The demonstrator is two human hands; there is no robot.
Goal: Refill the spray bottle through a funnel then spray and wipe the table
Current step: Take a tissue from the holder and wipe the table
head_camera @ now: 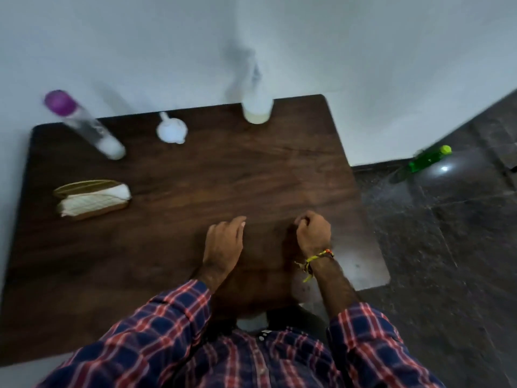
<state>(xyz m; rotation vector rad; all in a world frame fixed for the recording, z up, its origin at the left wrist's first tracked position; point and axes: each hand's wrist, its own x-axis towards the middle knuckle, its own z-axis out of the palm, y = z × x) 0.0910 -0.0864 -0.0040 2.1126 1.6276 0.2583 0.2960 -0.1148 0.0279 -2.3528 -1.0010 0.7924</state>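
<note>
A dark wooden table (181,197) stands against a pale wall. At its far edge a whitish spray bottle (256,107) stands, blurred, with pale liquid at its bottom. A white funnel (171,130) lies left of it. Further left a clear bottle with a purple cap (84,124) stands. A folded white cloth (93,201) lies on a tan holder near the left edge. My left hand (223,242) rests on the near middle of the table, fingers relaxed, holding nothing. My right hand (313,233) is beside it, fingers loosely curled, empty.
A green bottle (426,159) stands on the dark stone floor to the right of the table. The wall runs along the table's far and left sides. My checked shirt fills the bottom of the view.
</note>
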